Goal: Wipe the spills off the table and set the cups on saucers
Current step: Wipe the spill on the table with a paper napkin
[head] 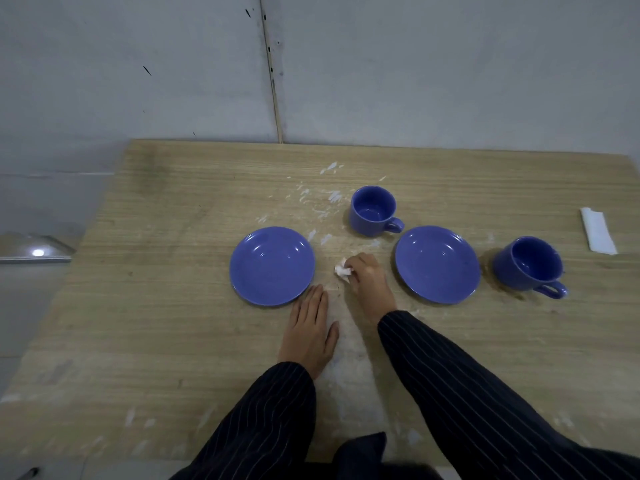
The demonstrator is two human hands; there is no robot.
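Two blue saucers lie on the wooden table: the left saucer and the right saucer. A blue cup stands behind the gap between them, and a second blue cup stands right of the right saucer, both directly on the wood. My right hand presses a crumpled white tissue onto the table between the saucers. My left hand rests flat, fingers together, just below the left saucer. White smears run across the table behind the saucers.
A folded white napkin lies near the table's far right edge. A grey wall stands right behind the table. Paler smudges mark the wood near the front edge. A shiny metal surface sits off the table at left.
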